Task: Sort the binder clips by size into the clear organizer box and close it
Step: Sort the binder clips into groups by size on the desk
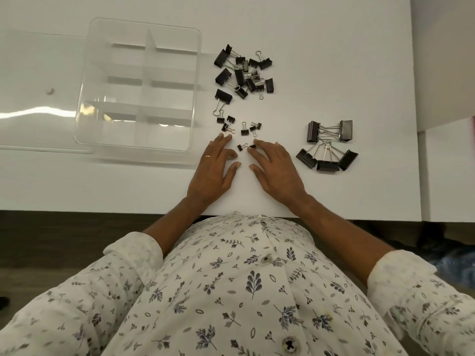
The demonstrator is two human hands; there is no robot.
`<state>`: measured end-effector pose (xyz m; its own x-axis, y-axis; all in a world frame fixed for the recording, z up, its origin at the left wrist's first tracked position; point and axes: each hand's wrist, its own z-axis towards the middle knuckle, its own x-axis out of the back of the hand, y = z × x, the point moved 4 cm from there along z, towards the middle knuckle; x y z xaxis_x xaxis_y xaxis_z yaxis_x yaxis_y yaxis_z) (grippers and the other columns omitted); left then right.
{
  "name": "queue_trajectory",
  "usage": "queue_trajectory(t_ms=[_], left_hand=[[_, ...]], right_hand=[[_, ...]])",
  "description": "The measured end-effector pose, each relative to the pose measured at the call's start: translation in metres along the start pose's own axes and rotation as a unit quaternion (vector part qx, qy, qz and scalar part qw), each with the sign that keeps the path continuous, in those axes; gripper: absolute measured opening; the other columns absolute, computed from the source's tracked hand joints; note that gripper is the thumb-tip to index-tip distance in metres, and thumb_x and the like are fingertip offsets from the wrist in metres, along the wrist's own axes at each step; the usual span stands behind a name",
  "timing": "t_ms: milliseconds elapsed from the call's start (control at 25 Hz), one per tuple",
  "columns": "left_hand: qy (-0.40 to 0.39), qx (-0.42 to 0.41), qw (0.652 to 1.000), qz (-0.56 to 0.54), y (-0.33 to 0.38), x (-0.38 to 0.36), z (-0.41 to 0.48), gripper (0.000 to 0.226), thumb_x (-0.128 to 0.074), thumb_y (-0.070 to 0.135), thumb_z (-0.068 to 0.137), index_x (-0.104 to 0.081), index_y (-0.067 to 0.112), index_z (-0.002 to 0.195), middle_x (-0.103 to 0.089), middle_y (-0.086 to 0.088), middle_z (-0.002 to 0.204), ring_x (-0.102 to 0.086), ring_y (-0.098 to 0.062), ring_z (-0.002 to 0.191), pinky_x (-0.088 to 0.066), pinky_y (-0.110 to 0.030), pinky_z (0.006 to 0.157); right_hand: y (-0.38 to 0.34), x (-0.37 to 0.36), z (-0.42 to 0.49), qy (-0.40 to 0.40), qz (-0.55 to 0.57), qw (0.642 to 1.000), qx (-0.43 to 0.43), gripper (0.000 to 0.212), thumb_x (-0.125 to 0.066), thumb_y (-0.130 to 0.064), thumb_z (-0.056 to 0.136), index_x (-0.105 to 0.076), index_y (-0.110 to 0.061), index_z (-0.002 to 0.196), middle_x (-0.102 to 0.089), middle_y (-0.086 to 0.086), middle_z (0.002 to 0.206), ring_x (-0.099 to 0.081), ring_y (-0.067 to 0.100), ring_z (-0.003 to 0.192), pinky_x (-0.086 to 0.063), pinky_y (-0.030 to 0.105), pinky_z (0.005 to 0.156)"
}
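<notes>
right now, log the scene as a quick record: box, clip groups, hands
box: clear organizer box, open, compartments empty
lid: lying flat left of box
mixed pile: unsorted, right of box
small clips: scattered just beyond both hands
large clips: five grouped at right
left hand: flat, holding nothing
right hand: touching one small clip

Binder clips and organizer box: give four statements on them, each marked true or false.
1. The clear organizer box holds no clips. True.
2. The five largest clips lie left of the box. False: they lie to its right, beyond the right hand.
3. The box is closed. False: it stands open, its lid flat at its left.
4. The left hand grips nothing. True.
</notes>
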<state>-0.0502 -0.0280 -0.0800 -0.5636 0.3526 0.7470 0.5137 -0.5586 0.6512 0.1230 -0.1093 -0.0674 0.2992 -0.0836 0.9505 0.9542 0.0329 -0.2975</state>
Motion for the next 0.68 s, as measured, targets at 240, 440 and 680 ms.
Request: queue_trajectory(t_ms=[240,440,680], left_hand=[[-0.001,-0.005,1.000,0.022,0.003,0.001,0.000,0.025,-0.060,0.025,0.103,-0.062,0.009,0.122,-0.043,-0.011,0.158,-0.030,-0.027,0.154,-0.028,-0.047,0.126],[0.005,0.011,1.000,-0.003,0.002,0.000,0.000,0.019,-0.062,0.024,0.102,-0.062,0.008,0.112,-0.044,-0.011,0.156,-0.031,-0.026,0.153,-0.032,-0.048,0.123],[0.036,0.032,0.998,-0.031,0.001,0.003,0.000,0.017,-0.061,0.020,0.102,-0.060,0.007,0.112,-0.048,-0.011,0.152,-0.033,-0.023,0.152,-0.035,-0.041,0.122]], right_hand=[[0.011,0.001,0.031,-0.031,-0.004,0.999,-0.045,0.065,-0.047,-0.050,0.107,-0.036,-0.012,0.158,-0.032,0.012,0.165,-0.031,0.030,0.153,-0.023,0.050,0.127],[0.018,0.001,0.020,-0.031,0.016,0.998,-0.050,0.065,-0.046,-0.049,0.108,-0.036,-0.009,0.158,-0.032,0.012,0.165,-0.031,0.029,0.153,-0.024,0.049,0.127],[-0.002,-0.007,-0.003,-0.038,0.022,0.999,-0.021,0.064,-0.048,-0.046,0.108,-0.034,-0.009,0.159,-0.026,0.012,0.168,-0.025,0.030,0.156,-0.018,0.044,0.130]])
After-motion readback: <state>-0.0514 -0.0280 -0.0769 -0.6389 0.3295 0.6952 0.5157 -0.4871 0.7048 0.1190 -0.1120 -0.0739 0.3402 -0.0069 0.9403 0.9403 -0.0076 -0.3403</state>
